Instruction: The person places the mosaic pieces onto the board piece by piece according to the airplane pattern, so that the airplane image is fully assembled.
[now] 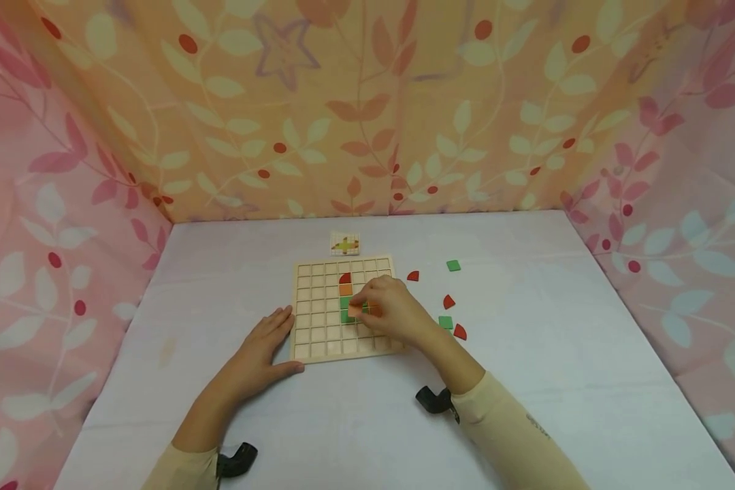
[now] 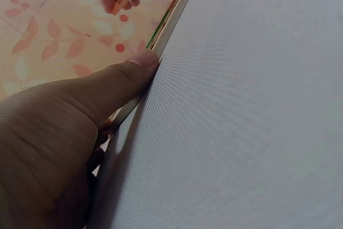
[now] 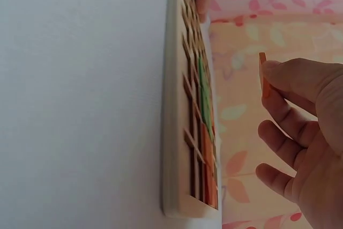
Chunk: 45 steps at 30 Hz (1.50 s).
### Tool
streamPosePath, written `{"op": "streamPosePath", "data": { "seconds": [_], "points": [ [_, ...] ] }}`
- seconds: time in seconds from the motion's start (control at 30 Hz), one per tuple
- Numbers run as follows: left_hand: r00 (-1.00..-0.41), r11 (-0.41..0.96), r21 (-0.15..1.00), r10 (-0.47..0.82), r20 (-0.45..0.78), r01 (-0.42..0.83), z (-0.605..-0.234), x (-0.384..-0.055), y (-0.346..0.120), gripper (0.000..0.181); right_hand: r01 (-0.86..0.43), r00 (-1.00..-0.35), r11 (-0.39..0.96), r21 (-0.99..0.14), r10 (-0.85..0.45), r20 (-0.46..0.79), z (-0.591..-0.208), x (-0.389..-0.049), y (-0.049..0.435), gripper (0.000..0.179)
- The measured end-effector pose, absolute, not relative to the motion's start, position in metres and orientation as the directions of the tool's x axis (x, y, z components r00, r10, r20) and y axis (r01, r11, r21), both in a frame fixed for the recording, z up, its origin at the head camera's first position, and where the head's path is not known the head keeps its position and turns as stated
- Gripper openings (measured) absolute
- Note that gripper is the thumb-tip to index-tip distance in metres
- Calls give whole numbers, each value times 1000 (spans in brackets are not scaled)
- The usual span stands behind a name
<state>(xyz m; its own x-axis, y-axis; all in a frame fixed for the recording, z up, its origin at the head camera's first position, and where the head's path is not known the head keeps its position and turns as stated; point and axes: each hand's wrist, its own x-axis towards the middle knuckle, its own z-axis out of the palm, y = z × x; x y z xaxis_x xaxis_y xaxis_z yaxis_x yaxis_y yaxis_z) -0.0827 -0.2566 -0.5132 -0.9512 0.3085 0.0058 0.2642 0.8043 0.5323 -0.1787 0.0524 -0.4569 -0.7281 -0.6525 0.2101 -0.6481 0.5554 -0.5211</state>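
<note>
A wooden grid board [image 1: 315,337] lies on the white table. My right hand [image 1: 398,313] pinches an orange square tile [image 3: 263,76] between thumb and index finger, raised above the board's middle; the other fingers are loosely bent. In the board's cells sit a red quarter-circle piece [image 1: 345,278], an orange tile [image 1: 346,290] below it, and green tiles [image 1: 345,316] partly covered by my right hand. Along the board's left side rests my left hand [image 1: 260,350], fingers extended, with the thumb [image 2: 142,60] touching the edge by the near-left corner.
Behind the board stands a small pattern card [image 1: 346,244]. To the right lie loose pieces: a green tile [image 1: 453,265], another green tile [image 1: 445,322] and red quarter-circles [image 1: 449,301]. Patterned cloth [image 1: 367,136] encloses the table's back and sides.
</note>
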Motion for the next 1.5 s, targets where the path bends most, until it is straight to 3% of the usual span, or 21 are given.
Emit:
{"op": "streamPosePath", "data": {
  "seconds": [0.77,1.17,1.5],
  "points": [
    [-950,812,525,313,-20,256,-514,-85,-257,105,-699,-689,598,-392,-711,144,-486,-171,39,18],
    [-953,818,519,304,-22,249,-515,-84,-258,104,-731,-665,583,-355,-726,176,-488,-168,33,16],
    [-954,815,528,300,-27,241,-514,-82,-258,105,-708,-687,609,-358,-711,150,-487,-164,31,16]
  ]
}}
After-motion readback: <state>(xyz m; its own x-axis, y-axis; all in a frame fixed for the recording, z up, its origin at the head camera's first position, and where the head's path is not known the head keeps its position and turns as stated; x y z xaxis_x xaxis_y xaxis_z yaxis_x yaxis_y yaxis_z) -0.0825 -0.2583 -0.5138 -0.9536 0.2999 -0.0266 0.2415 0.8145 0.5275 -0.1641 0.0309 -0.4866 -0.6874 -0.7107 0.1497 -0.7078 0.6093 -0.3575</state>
